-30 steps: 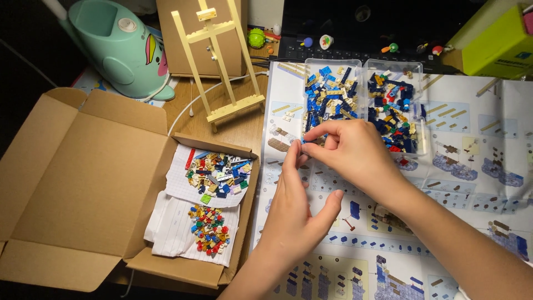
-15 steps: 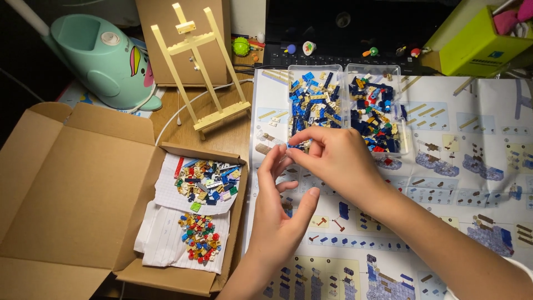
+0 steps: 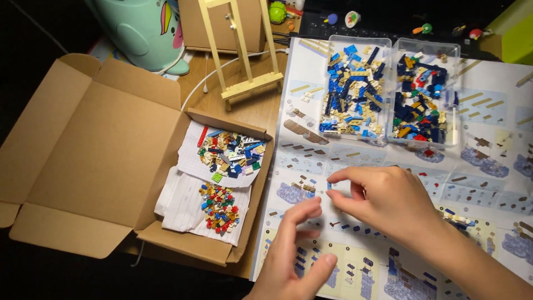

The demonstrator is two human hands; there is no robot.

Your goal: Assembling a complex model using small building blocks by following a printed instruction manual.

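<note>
The right hand (image 3: 383,200) pinches a tiny blue brick (image 3: 328,186) between thumb and forefinger, just above the instruction sheet (image 3: 488,111) on the table (image 3: 250,111). The left hand (image 3: 294,253) rises from the lower edge, fingers loosely spread and released, holding nothing — its wrist is cut off by the frame. Two clear trays (image 3: 355,41) of sorted bricks sit beyond the hands. To the left, an open cardboard box (image 3: 100,155) holds two small heaps of bricks (image 3: 230,155) on paper — single pieces too small to make out.
</note>
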